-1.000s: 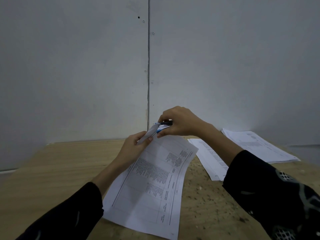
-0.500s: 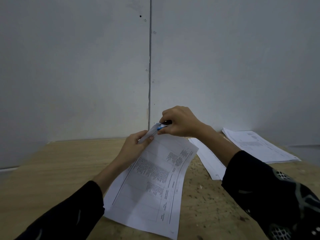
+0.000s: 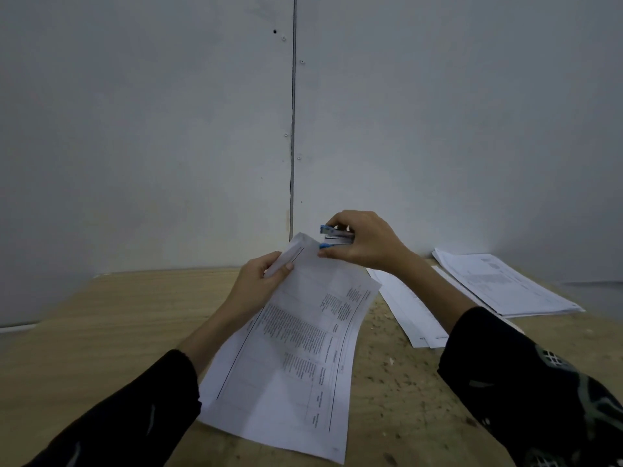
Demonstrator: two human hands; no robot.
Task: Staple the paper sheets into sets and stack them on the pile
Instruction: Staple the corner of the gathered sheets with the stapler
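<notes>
My left hand [image 3: 261, 284] pinches the top left corner of a set of printed paper sheets [image 3: 296, 358] and lifts that end off the wooden table [image 3: 101, 325]. My right hand [image 3: 364, 242] grips a small blue and silver stapler [image 3: 335, 236], held just right of the lifted corner, its jaws apart and off the paper. Further right lie loose sheets [image 3: 409, 315], and beyond them a pile of paper [image 3: 499, 284] sits against the wall.
A grey panelled wall [image 3: 202, 129] rises right behind the table, with a vertical seam in its middle. The table's surface is rough and speckled near the right front. Dark sleeves cover both forearms.
The stapler was clamped on the paper's top corner; now my right hand has drawn it back to the right, jaws apart. My left hand keeps its grip on the corner.
</notes>
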